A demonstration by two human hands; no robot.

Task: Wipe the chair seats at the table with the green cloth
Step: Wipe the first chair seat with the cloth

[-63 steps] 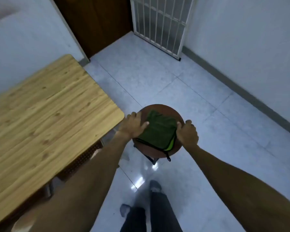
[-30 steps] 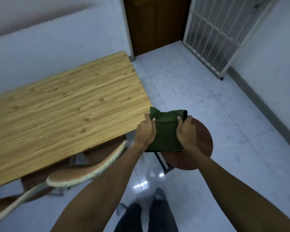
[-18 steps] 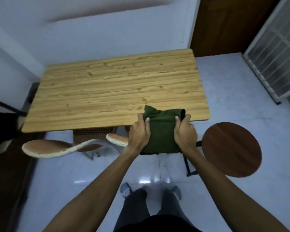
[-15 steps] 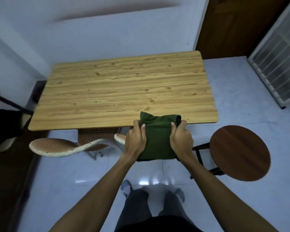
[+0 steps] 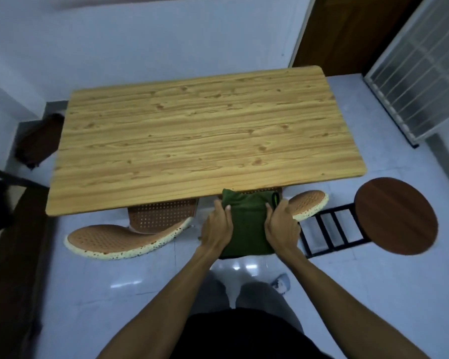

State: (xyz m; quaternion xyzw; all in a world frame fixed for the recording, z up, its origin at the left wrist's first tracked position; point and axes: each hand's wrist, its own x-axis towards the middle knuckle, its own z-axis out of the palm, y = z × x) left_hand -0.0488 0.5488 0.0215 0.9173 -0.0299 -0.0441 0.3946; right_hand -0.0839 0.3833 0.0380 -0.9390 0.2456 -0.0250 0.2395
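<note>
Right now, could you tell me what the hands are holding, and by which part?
Both hold the folded green cloth: the left hand grips its left edge, the right hand its right edge.

There is one view only, from a wide-angle camera on the person's head, looking steeply down and forward from standing height. The wooden counter (image 5: 195, 141) fills the middle of the frame, its far edge running toward the wall at the top. The person's forearms and legs rise from the bottom edge, close to the lens, with tiled floor (image 5: 94, 286) around them.
</note>
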